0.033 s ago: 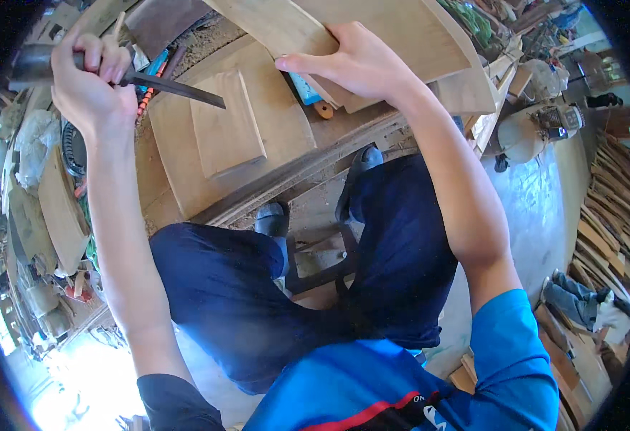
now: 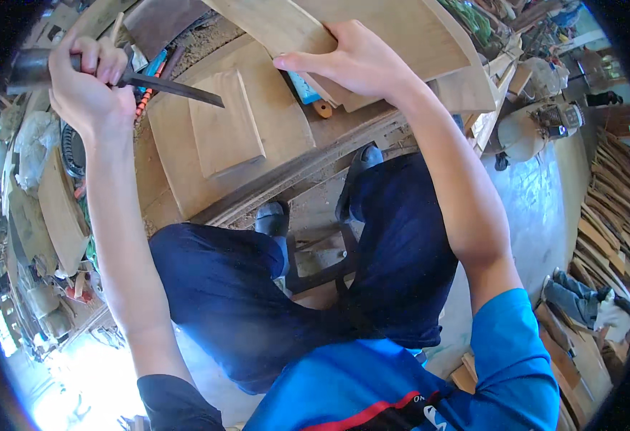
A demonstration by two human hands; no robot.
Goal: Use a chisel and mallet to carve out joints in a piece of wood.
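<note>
My left hand (image 2: 94, 80), at the upper left, is closed round a chisel whose narrow dark blade (image 2: 175, 87) points to the right over the wood. A thick dark cylinder (image 2: 29, 70) juts out on the other side of that fist; whether it belongs to the chisel is not clear. With thumb and fingers my right hand (image 2: 362, 63) grips the near end of a long pale wooden board (image 2: 279, 25). A small bevelled wooden panel (image 2: 225, 126) lies on a larger flat board (image 2: 286, 129) below the blade.
Beside the right hand lies a blue item (image 2: 303, 87) near an orange-brown end with a hole (image 2: 322, 109). Broad curved boards (image 2: 401, 43) cover the bench's right. Plastic bags (image 2: 35, 147) and scraps crowd the left. Stacked planks (image 2: 609, 208) line the far right.
My left hand and the chisel have shifted very slightly to the left. My right hand and the boards have hardly moved.
</note>
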